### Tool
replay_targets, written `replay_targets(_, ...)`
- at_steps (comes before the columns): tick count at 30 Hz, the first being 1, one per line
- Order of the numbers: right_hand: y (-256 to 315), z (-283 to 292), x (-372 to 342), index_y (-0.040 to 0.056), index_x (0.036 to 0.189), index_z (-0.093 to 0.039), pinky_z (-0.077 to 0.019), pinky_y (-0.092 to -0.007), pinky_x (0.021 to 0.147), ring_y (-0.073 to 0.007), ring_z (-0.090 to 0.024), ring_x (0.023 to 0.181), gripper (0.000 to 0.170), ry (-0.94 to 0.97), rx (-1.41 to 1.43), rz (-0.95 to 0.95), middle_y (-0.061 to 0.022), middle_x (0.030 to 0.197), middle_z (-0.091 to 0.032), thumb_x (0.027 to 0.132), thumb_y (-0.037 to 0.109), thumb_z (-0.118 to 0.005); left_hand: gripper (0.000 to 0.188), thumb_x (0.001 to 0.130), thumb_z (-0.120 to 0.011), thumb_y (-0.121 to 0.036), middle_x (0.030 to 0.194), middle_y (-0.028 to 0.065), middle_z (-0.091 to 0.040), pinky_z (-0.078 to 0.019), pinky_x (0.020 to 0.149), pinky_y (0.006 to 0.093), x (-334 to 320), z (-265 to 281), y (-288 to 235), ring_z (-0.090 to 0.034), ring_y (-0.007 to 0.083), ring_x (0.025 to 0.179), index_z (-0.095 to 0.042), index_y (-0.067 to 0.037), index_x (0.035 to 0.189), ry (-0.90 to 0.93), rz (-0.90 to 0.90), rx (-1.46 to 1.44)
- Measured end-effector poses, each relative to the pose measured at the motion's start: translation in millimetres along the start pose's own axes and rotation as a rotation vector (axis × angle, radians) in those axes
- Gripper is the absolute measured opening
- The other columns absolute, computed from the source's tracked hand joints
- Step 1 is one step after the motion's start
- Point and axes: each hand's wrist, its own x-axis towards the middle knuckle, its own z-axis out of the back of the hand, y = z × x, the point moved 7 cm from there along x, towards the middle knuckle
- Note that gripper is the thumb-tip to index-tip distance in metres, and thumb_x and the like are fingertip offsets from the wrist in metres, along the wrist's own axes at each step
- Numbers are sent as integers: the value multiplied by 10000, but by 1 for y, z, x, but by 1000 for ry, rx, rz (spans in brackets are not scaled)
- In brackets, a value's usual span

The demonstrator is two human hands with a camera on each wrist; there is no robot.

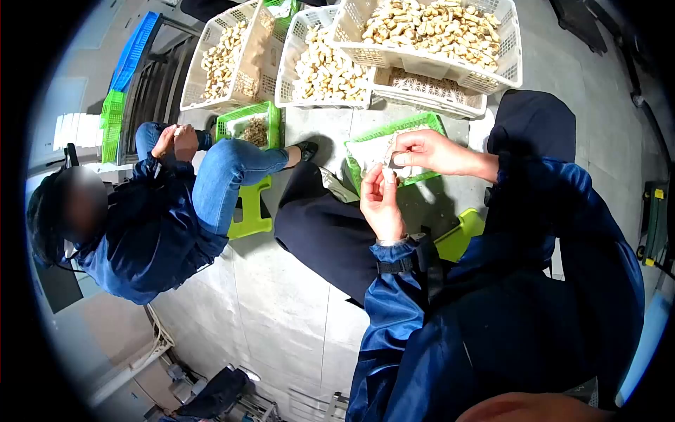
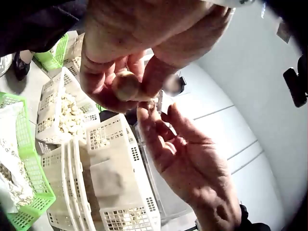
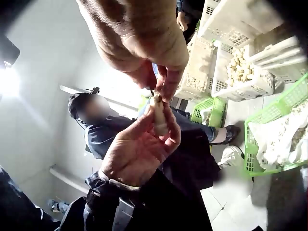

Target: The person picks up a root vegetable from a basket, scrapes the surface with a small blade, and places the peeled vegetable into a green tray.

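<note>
My left hand [image 1: 383, 209] pinches a small pale mushroom [image 3: 159, 117] between thumb and fingers, and its rounded cap [image 2: 126, 85] shows in the left wrist view. Against the other end of the mushroom my right hand [image 1: 430, 152] holds a small knife [image 1: 400, 161]; most of it is hidden by the fingers, with a thin dark edge showing in the right wrist view. The fingertips of both hands meet at the stem's brownish end. Below them on the floor stands a green basket [image 1: 354, 167] with a white liner and small scraps in it.
White crates [image 1: 517, 53] heaped with mushrooms [image 1: 436, 32] stand ahead, some stacked. At the left another person [image 1: 151, 225] sits on a low green stool [image 1: 252, 211] beside a second green basket [image 1: 274, 123]. Another green stool [image 1: 464, 228] is close under me.
</note>
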Motion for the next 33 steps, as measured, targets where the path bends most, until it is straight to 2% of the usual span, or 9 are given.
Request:
replay_targets(4,-2,6,2,11,808,-576,-422,-243,604,-60,-502,677,142,-30,-70,-25,4,732,-582,860,140,-605,282,860,-616,-28,984,71,-614,-480,768,231,-1,-3,-3,-576,109,851,-541,25,1127,33,-54,74)
replay_targets(9,-11,6,2,24,769,-553,-458,-232,624,-53,-541,704,170,-66,202,-134,10,710,-571,888,140,-589,271,855,-618,-15,983,71,-613,-472,759,222,0,-3,-3,-569,107,843,-545,25,1113,7,-38,43)
replay_targets(15,-4,4,3,10,781,-548,-452,-229,607,-51,-542,684,174,-23,-142,-31,4,704,-572,884,142,-594,286,839,-616,27,1005,67,-605,-462,805,227,-1,-4,-8,-564,110,890,-540,24,1114,33,-83,56)
replay_targets(17,-9,6,4,8,782,-535,-453,-224,593,-64,-565,676,156,-28,179,-107,-5,717,-577,894,112,-568,295,836,-618,30,1008,64,-603,-460,814,229,-1,-5,-7,-564,111,898,-536,24,1119,45,-81,64)
replay_targets(20,-7,6,3,3,792,-549,-450,-228,606,-57,-549,689,153,-34,192,-120,-5,724,-576,889,117,-576,311,827,-627,37,1006,64,-596,-456,822,232,-2,-7,-11,-561,112,905,-529,26,1121,40,-79,97)
replay_targets(23,-1,-2,1,-23,953,-597,-471,-256,722,-98,-564,807,172,61,-59,9,-33,874,-590,891,137,-582,332,807,-641,52,999,68,-589,-454,827,238,-2,-4,-15,-559,117,911,-524,28,1117,3,-124,139)
replay_targets(26,8,-2,0,-15,901,-585,-470,-254,710,-87,-565,804,162,30,-207,-16,-26,834,-584,897,147,-579,360,781,-656,68,1002,74,-579,-450,833,242,-2,-2,-14,-550,125,927,-515,27,1110,-1,-164,216)
replay_targets(29,-6,4,3,9,792,-528,-472,-237,659,-66,-560,722,173,-42,152,-122,-10,716,-559,904,136,-560,347,784,-654,66,1003,72,-577,-447,836,245,-3,-4,-18,-549,126,927,-517,24,1100,2,-200,266)
replay_targets(33,1,-2,1,-2,811,-555,-456,-253,644,-75,-551,703,162,-26,5,-67,-16,707,-559,879,142,-589,348,763,-668,68,988,66,-573,-446,838,252,-6,-7,-29,-548,131,919,-520,17,1074,-37,-233,368)
